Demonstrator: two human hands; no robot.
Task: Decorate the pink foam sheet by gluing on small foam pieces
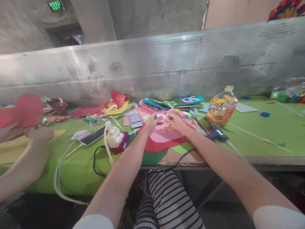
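Note:
My left hand (153,122) and my right hand (176,122) meet over the middle of the craft pile, their fingertips closed in a pinch. Something small and pale pink seems to be between them, too small and blurred to name. Beneath them lies a pink sheet (160,136) on top of a red sheet (156,147). A small yellowish piece (169,128) rests on the pink sheet just below my right fingers. To the right of my right wrist is a dark blue glue gun (217,133), lying on its side.
Left of my forearm stand a power strip (121,144) with plugs and a phone (94,135). Cables loop over the table's front edge. A juice bottle (221,108) stands at right. At far left, another person's hand (39,133) holds red-handled scissors by red paper (30,109).

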